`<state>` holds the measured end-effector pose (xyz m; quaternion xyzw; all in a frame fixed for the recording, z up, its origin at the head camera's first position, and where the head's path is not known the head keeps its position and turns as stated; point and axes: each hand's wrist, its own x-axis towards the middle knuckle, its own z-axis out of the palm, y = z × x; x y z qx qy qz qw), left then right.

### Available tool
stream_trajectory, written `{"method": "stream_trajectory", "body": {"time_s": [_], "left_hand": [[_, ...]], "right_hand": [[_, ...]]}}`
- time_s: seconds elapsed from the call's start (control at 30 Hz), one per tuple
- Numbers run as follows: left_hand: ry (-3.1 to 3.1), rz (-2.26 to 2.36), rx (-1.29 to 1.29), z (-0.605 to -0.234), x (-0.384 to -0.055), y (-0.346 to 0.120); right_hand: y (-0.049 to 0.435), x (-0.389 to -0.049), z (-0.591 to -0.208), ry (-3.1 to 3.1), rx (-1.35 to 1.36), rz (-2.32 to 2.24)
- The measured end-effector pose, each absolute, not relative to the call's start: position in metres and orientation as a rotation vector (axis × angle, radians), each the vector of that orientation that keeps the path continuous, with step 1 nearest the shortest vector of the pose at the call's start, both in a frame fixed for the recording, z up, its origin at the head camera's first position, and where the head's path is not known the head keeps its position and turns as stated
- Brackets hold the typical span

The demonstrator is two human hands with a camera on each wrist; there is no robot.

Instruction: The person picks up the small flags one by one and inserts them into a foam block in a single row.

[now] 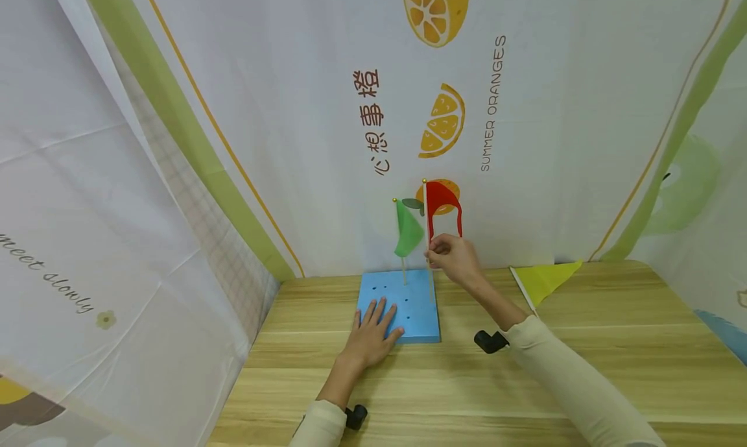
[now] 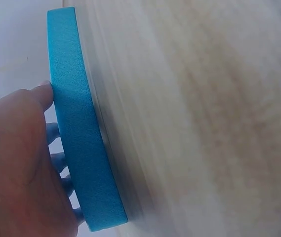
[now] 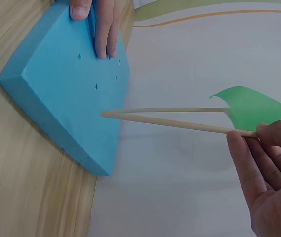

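Note:
My left hand [image 1: 369, 338] rests with spread fingers on a blue foam board [image 1: 420, 324] that has several small holes. Between thumb and fingers, my right hand [image 1: 455, 259] pinches the wooden stick of a red flag [image 1: 439, 195]. That stick points down at the board's right side; in the right wrist view its lower tip overlaps the board. A green flag [image 1: 409, 229] stands upright in the board near its back edge, just left of the red one. In the left wrist view the board's side [image 2: 83, 123] shows, with the left hand's fingers over its top.
A yellow flag [image 1: 543, 281] lies on the wooden table [image 1: 583, 343] right of the board, partly behind my right forearm. Black wrist mounts [image 1: 490, 341] show at both sleeves. A white printed curtain [image 1: 303, 142] hangs directly behind the table.

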<state>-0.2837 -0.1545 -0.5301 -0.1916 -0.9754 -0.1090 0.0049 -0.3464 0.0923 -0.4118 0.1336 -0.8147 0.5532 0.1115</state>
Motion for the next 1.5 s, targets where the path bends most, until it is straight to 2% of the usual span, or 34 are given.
{"method": "stream_trajectory", "body": {"time_s": [1.5], "left_hand": [[-3.088, -0.371, -0.595, -0.528, -0.284, -0.155]], "right_hand": [[0.045, -0.356, -0.428, -2.387, 0.506, 1.558]]}}
